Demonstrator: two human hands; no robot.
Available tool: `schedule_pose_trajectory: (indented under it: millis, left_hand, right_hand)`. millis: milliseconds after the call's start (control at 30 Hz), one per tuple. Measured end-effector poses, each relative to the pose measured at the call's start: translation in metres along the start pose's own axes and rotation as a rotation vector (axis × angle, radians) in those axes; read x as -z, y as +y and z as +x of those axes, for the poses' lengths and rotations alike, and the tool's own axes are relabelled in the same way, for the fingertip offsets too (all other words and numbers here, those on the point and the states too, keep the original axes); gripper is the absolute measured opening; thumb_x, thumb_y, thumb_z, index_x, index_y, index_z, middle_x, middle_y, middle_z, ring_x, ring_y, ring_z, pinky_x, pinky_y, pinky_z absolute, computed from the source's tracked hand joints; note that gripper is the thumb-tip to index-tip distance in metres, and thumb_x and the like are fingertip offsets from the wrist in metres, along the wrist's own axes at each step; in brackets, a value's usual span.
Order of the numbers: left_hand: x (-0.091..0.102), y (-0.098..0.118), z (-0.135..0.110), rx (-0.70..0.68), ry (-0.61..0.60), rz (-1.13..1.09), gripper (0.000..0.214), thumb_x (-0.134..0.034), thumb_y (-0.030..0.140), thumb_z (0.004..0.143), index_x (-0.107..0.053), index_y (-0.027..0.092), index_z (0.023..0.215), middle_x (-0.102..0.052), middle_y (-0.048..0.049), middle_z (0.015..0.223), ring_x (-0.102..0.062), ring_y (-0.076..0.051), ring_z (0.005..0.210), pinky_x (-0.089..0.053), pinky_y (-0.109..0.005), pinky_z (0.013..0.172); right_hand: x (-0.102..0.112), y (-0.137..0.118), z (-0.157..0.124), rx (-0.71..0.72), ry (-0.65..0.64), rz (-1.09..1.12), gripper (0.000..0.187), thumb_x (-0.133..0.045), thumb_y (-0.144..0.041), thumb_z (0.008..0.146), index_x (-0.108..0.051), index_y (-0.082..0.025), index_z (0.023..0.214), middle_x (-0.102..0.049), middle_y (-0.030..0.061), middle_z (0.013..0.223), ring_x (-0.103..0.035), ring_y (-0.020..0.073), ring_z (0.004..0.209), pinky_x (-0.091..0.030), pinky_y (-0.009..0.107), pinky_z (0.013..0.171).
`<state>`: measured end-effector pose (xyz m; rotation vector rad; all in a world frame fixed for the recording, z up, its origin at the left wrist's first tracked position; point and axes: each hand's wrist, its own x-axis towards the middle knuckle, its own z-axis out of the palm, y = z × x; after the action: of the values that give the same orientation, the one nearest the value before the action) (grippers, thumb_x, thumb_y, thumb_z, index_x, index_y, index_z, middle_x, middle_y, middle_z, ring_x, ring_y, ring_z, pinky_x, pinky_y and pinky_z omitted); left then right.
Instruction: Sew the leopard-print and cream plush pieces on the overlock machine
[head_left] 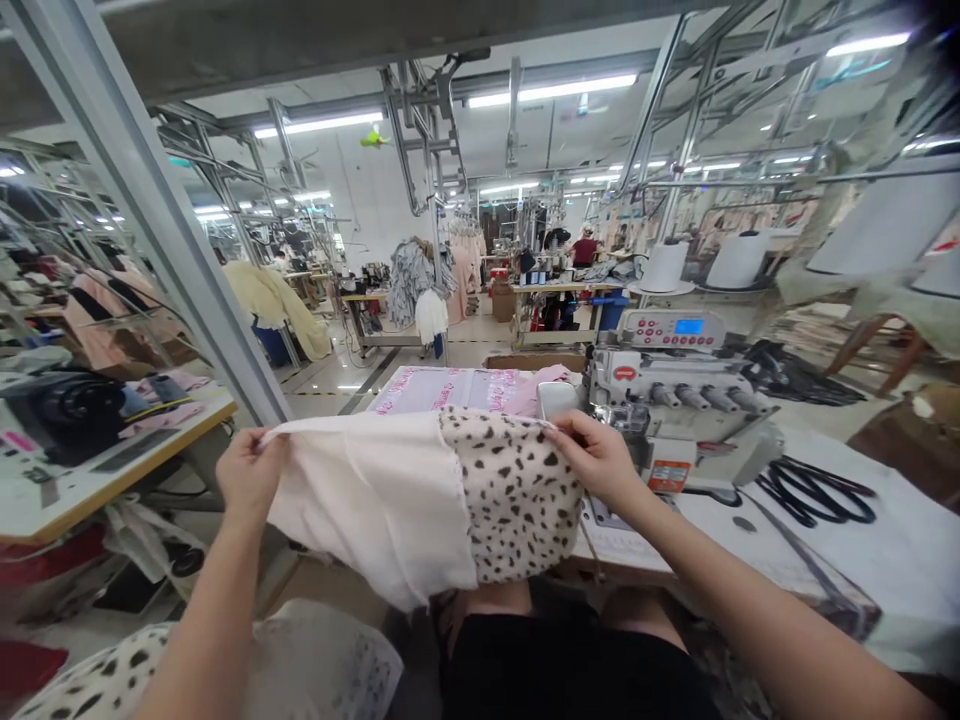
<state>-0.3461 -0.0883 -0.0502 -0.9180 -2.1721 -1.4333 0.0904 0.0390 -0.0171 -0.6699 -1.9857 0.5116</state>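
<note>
Stretched between my two hands is a fabric piece (375, 490), plain cream on the left and cream with dark spots on the right, the two parts meeting along a seam-like edge. My left hand (251, 470) pinches its upper left corner. At the upper right edge, my right hand (596, 455) pinches the spotted part. The cloth hangs down above my lap. Just beyond my right hand stands a white overlock sewing machine (675, 400) with a lit control panel (675, 328).
Pink printed fabric (450, 390) lies behind the held cloth. More spotted fabric (120, 670) is at lower left. A black coiled cord (817, 490) rests on the white machine table (900, 540). A metal post (172, 220) rises at left, beside another sewing table (142, 455). Thread cones (664, 268) stand behind the machine.
</note>
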Motion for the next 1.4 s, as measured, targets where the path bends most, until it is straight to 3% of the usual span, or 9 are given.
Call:
schedule_pose_trajectory:
  millis: [167,367,467,533,667,800,1033,1233,1400]
  left_hand:
    - [0.015,0.013,0.002,-0.038,0.102,-0.051,0.026,-0.056,0.038,0.067,-0.058,0.015,0.078,-0.055,0.0004,0.065,-0.048,-0.014,0.059,-0.039,-0.025,0.058]
    - [-0.012,0.064,-0.039,-0.28,0.002,-0.107,0.028,-0.05,0.033,0.072,-0.058,0.012,0.089,-0.057,-0.0112,0.09,-0.051,-0.026,0.092,-0.037,-0.043,0.087]
    - [-0.029,0.119,-0.082,-0.501,-0.267,-0.216,0.025,-0.047,0.037,0.079,-0.06,0.018,0.09,-0.059,-0.0059,0.095,-0.053,-0.018,0.093,-0.041,-0.031,0.088]
    - [-0.04,0.153,-0.11,-0.672,-0.614,-0.344,0.021,-0.048,0.031,0.081,-0.06,0.02,0.095,-0.059,-0.0061,0.1,-0.052,-0.017,0.096,-0.041,-0.029,0.088]
    - [-0.057,0.186,-0.137,-0.63,-0.933,-0.442,0.019,-0.051,0.018,0.077,-0.059,0.021,0.094,-0.06,-0.0029,0.09,-0.053,-0.016,0.087,-0.042,-0.028,0.08]
    - [-0.06,0.185,-0.127,-0.538,-0.867,-0.434,0.007,-0.05,0.012,0.067,-0.054,0.016,0.071,-0.055,0.0004,0.072,-0.051,-0.013,0.071,-0.04,-0.024,0.065]
    - [-0.039,0.184,-0.065,-0.478,-0.616,-0.483,0.01,-0.05,0.017,0.063,-0.055,0.016,0.072,-0.053,0.0017,0.068,-0.047,-0.011,0.064,-0.037,-0.021,0.059]
    - [-0.035,0.17,-0.018,-0.377,-0.381,-0.593,0.019,-0.063,0.027,0.062,-0.057,0.014,0.075,-0.054,0.0008,0.069,-0.046,-0.01,0.061,-0.036,-0.019,0.057]
    - [-0.032,0.167,-0.011,-0.325,-0.325,-0.634,0.021,-0.066,0.028,0.061,-0.057,0.014,0.073,-0.054,0.0012,0.067,-0.046,-0.009,0.059,-0.035,-0.017,0.056]
  right_hand:
    - [0.008,-0.003,-0.012,0.121,0.078,-0.054,0.015,-0.047,-0.026,0.085,-0.058,-0.019,0.078,-0.059,0.0026,0.069,-0.054,0.0151,0.064,-0.041,0.025,0.059]
    - [-0.005,0.004,-0.017,0.162,0.055,-0.034,0.016,-0.047,-0.022,0.084,-0.062,-0.019,0.083,-0.062,0.0039,0.072,-0.057,0.0162,0.067,-0.043,0.026,0.061]
    - [-0.017,0.004,-0.017,0.144,0.012,-0.009,0.016,-0.048,-0.021,0.083,-0.064,-0.018,0.083,-0.062,0.004,0.07,-0.058,0.0164,0.066,-0.044,0.026,0.06]
    - [-0.021,0.002,-0.016,0.131,-0.011,0.009,0.016,-0.049,-0.021,0.083,-0.064,-0.018,0.082,-0.062,0.0038,0.07,-0.057,0.0161,0.066,-0.043,0.025,0.06]
    - [-0.019,0.0,-0.014,0.11,-0.028,0.012,0.014,-0.05,-0.021,0.083,-0.063,-0.017,0.08,-0.061,0.0038,0.07,-0.056,0.0158,0.067,-0.042,0.026,0.062]
    - [-0.017,0.005,-0.017,0.039,-0.07,0.016,0.012,-0.05,-0.022,0.082,-0.061,-0.018,0.079,-0.059,0.0025,0.07,-0.053,0.0153,0.067,-0.039,0.026,0.062]
    - [-0.051,0.014,-0.023,-0.126,-0.254,0.116,0.011,-0.056,-0.018,0.074,-0.052,-0.018,0.064,-0.052,-0.0002,0.067,-0.049,0.0148,0.066,-0.036,0.026,0.062]
    - [-0.07,0.014,-0.033,-0.189,-0.313,0.341,0.023,-0.034,-0.03,0.09,-0.053,-0.019,0.091,-0.061,0.0025,0.084,-0.057,0.0152,0.076,-0.043,0.028,0.069]
    - [-0.073,-0.001,-0.042,-0.126,-0.381,0.475,0.036,-0.057,-0.04,0.078,-0.054,-0.018,0.106,-0.058,0.0075,0.106,-0.053,0.0207,0.099,-0.04,0.033,0.087]
